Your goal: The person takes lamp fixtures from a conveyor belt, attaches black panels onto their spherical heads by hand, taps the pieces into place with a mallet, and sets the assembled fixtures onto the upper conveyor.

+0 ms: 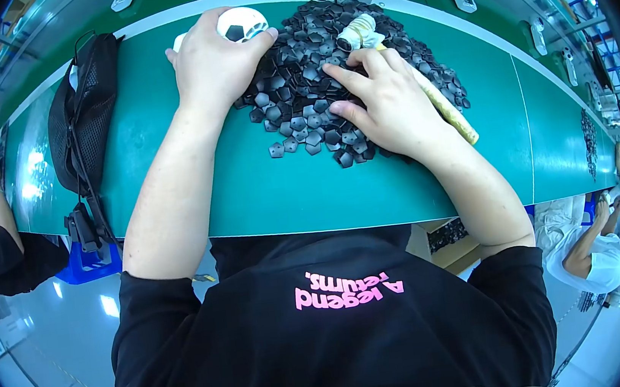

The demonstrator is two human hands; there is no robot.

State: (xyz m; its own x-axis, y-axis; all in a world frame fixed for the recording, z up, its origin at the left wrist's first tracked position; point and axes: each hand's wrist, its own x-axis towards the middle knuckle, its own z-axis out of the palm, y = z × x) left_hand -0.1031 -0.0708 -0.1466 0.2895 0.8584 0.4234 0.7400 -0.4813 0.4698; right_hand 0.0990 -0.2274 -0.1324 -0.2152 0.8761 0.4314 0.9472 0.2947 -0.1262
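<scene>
While left grip (pixel 214 60) clasps a ball (pixel 238 23), black pieces (pixel 295 77) crowd the spread right grip (pixel 393 98).

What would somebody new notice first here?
Probably the big heap of black five-sided pieces on the green table, under the right hand. Next, the white soccer-patterned object in the left hand, beside the heap. Then the bright pink writing across the black shirt, below.

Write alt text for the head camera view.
A person's left hand holds a white-and-black football-patterned part over a green table; their right hand spreads over a heap of black pentagonal pieces. A yellowish-handled tool with a wrapped head lies beside the right hand.
</scene>
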